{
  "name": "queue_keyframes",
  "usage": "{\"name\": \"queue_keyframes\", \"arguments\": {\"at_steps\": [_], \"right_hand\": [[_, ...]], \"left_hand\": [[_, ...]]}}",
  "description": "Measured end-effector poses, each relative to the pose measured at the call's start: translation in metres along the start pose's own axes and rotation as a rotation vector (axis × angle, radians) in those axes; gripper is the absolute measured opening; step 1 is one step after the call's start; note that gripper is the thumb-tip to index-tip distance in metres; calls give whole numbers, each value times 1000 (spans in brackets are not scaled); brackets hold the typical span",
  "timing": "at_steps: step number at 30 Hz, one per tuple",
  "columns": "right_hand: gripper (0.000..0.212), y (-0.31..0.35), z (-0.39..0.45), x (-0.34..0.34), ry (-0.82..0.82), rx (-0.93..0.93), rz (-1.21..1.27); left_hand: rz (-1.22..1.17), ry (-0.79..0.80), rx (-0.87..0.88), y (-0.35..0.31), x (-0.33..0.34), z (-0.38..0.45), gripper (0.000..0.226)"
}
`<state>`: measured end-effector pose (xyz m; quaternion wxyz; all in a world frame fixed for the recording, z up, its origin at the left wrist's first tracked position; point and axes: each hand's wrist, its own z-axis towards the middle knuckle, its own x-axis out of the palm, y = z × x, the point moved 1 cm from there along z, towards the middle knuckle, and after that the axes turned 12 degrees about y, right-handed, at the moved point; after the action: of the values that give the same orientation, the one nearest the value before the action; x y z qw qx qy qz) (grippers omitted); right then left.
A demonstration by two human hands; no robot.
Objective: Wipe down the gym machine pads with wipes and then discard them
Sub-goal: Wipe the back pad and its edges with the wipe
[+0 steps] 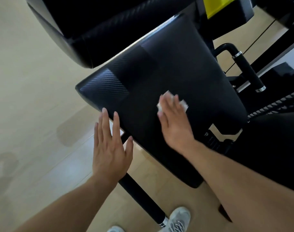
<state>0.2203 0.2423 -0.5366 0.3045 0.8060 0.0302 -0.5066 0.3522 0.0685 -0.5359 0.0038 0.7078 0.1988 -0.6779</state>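
Head view, right hand (173,121) pressing wipe (183,102) on seat pad (168,72)

Soft, even daylight is filling the scene, leaving the pale wooden floor (34,114) washed out and low in contrast. A bright strip of glare is running along the upper edge of the black textured vinyl seat pad (168,67). Motion blur is smearing the right hand (173,121) and the white crumpled wipe (173,102). Wide-angle distortion is bending the straight lines near the frame edges.
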Motion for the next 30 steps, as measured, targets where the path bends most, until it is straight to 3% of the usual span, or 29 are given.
{"name": "queue_keyframes", "arguments": {"at_steps": [2, 4, 8, 11, 13, 16, 19, 21, 26, 28, 30], "right_hand": [[58, 4, 27, -17, -21, 124, 142], [60, 21, 28, -10, -38, 124, 174], [59, 50, -32, 39, 71, -379, -194], [55, 26, -14, 22, 103, -647, -411], [54, 8, 26, -7, 8, -478, -376], [57, -16, 91, -59, -109, -28, -83], [58, -3, 131, -86, -112, 83, 59], [59, 28, 133, -77, -101, -40, 20], [62, 80, 47, 3, 62, -721, -413], [64, 67, 33, 9, 113, -807, -542], [62, 58, 44, -1, 80, -753, -548]], "left_hand": [[20, -5, -6, 0, 3, -1, 73], [6, -24, -13, 0, 4, -3, 70], [-72, -101, -17, -1, 4, -4, 65], [-130, -99, -76, -4, 2, -5, 66], [-169, -78, -147, -6, 0, -6, 70], [-185, -62, -193, -4, 0, -7, 70], [-160, -60, -155, -3, 0, -6, 69], [-159, -64, -145, -3, 1, -5, 69], [-190, -87, -172, -3, 1, -4, 69], [-201, -96, -194, -4, 1, -3, 68], [-182, -107, -212, -4, 1, -4, 67]]}}
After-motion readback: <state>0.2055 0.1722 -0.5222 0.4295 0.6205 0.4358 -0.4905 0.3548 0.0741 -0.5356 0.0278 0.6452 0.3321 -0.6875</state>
